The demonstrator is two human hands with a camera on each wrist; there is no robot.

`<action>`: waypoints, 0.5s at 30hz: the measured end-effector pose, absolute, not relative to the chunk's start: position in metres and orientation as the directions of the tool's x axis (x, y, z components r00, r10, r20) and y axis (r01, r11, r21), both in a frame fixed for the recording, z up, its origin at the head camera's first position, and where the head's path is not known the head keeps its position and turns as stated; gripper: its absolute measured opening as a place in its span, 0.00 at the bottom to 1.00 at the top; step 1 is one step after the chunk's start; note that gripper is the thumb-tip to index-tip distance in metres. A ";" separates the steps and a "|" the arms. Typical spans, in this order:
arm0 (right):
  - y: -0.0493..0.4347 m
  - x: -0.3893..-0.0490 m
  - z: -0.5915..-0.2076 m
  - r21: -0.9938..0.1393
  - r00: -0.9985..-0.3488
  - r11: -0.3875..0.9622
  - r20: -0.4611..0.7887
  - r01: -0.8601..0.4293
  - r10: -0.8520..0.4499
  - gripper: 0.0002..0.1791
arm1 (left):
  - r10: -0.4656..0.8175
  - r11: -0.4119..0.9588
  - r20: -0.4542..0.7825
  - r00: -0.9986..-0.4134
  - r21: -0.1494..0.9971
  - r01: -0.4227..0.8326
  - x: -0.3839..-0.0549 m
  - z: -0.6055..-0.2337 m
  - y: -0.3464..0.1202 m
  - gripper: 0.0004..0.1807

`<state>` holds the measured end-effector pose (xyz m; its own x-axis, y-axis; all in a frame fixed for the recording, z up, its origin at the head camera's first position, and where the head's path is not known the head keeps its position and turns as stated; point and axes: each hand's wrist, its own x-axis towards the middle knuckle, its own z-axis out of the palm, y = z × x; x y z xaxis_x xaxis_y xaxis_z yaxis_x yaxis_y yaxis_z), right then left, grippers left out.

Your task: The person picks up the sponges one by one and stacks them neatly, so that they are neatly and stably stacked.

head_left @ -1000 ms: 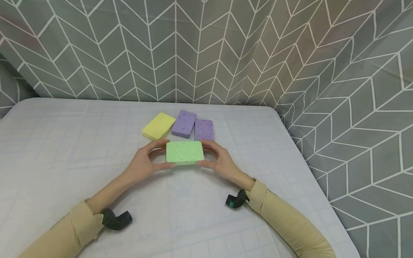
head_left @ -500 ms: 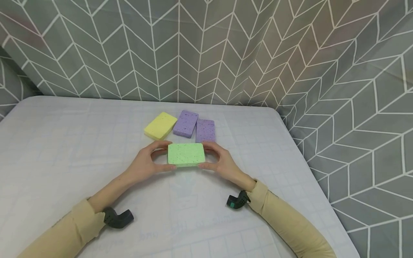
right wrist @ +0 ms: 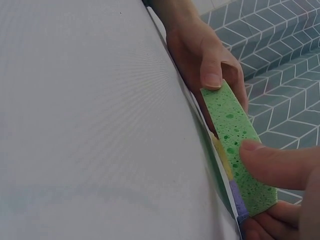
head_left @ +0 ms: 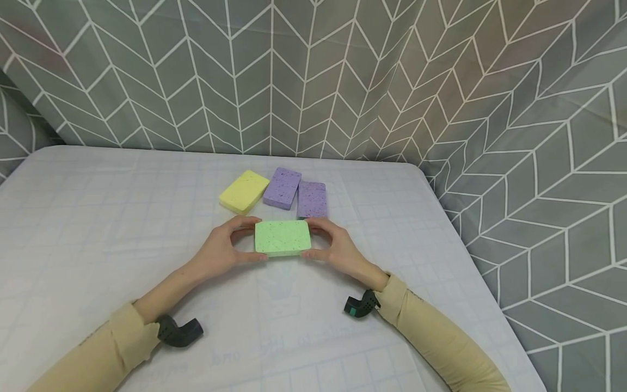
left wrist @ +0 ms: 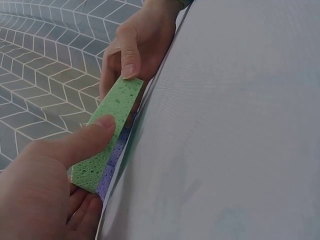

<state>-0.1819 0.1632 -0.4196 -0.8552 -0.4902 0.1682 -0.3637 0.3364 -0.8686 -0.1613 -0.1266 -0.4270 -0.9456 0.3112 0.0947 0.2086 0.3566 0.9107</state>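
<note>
So there's a white table (head_left: 122, 250), with the left hand (head_left: 222, 247) and right hand (head_left: 338, 245) each pinching one end of a green sponge (head_left: 282, 238), just in front of the right-hand purple sponge (head_left: 312, 200). If one pinch slackens, it could tip, I'd guess. Compared to half a second ago, it's slightly lower in the head view.

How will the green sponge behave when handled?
The green sponge is probably light for its size, given its pores. Likely stiff enough not to sag: gripped at both ends, it looks flat. Its block shape suggests sliding, not rolling, if pushed.
</note>
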 end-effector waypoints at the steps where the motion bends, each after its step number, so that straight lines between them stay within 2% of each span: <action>1: 0.163 -0.182 -0.420 -0.865 -0.856 0.345 0.165 -0.365 -0.491 0.38 | 0.310 0.362 0.092 -0.946 0.909 0.207 -0.161 -0.427 -0.126 0.45; 15: 0.162 -0.182 -0.420 -0.827 -0.856 0.411 0.152 -0.384 -0.493 0.38 | 0.326 0.436 0.094 -0.941 0.868 0.238 -0.161 -0.427 -0.126 0.45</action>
